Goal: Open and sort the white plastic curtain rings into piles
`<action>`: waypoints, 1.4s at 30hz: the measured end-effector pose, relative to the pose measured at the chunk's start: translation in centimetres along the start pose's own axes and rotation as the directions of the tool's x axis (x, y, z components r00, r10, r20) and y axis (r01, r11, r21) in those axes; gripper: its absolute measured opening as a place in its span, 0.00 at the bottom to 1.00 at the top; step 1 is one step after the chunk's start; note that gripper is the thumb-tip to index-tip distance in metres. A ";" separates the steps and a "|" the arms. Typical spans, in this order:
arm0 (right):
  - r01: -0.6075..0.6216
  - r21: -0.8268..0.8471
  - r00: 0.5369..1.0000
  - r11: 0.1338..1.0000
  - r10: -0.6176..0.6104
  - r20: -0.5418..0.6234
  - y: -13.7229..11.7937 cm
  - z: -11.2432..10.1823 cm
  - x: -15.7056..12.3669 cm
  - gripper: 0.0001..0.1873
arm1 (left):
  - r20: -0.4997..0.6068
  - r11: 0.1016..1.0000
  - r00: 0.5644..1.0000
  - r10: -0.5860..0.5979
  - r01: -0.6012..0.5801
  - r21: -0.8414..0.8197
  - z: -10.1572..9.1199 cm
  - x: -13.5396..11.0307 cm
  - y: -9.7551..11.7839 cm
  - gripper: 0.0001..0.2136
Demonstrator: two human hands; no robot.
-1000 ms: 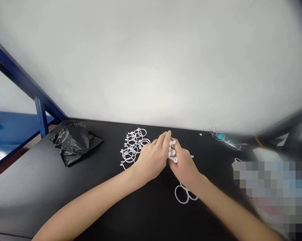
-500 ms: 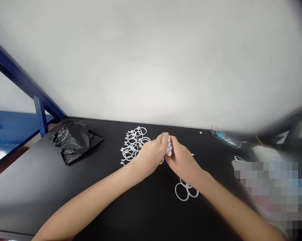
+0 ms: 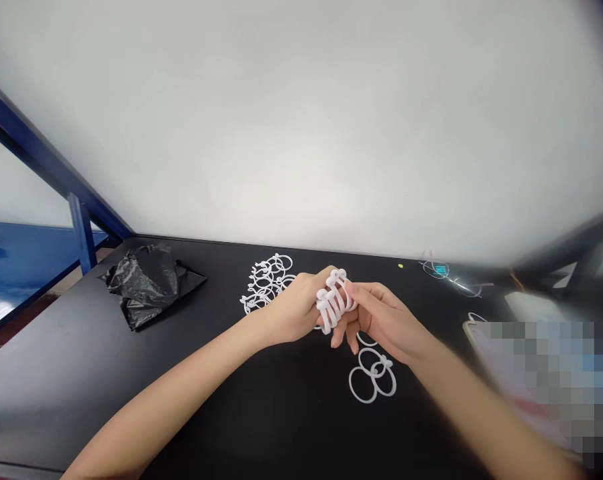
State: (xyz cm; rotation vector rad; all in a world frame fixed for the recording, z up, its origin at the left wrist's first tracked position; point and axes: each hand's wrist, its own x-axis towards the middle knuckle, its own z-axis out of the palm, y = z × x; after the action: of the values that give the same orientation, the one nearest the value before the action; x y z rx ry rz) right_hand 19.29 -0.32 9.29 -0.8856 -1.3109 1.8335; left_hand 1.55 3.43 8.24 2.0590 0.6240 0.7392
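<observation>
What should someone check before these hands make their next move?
Left hand holding the stack of white plastic rings: ok.
Right hand touching the stack: ok.
Number of rings in the stack: cannot tell, the hands hide part of it.
Loose pile of white rings apart from the left hand: cannot tell from this angle.
Black plastic bag away from both hands: ok.
</observation>
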 end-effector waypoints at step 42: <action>0.030 -0.195 0.975 0.980 -0.072 -0.209 1.8 2.6 -0.3 0.13 | 0.244 0.972 0.960 -0.134 0.175 -0.157 -0.8 -0.2 1.3 0.09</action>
State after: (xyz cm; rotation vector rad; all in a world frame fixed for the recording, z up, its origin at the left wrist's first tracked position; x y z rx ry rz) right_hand 16.96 -2.26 8.27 -1.1082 -1.3728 1.5422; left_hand 1.09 3.07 9.64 1.8727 0.5576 0.4378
